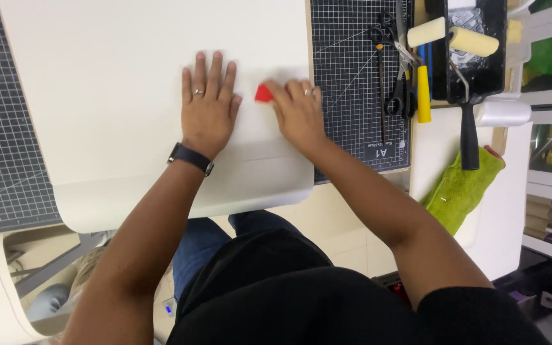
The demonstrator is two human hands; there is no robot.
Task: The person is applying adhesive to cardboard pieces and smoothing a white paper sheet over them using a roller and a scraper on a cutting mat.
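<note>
I am looking down on a worktable covered by a dark gridded cutting mat (359, 83), with a large cream sheet (116, 83) laid across it and its near edge curling over the table's front. Nearest me, my left hand (207, 105) lies flat on the sheet, fingers spread and straight, holding nothing, just pinning the sheet down; a dark watch (190, 158) sits on that wrist. Just to its right, my right hand (298, 108) is curled over a small red scraper (263, 94), fingertips pressing it onto the sheet; only a corner of it shows.

I judge the sheet light, thin and floppy, likely smooth enough to slide, so it is best held by flat pressure, not a pinch. The scraper looks stiff and light, best taken along its back edge.

Right of the mat lie a green cloth (461, 185) and, farther off, black scissors (400, 96), a yellow-handled tool (423, 96) and foam rollers (474, 41) in a black tray (496, 70).
</note>
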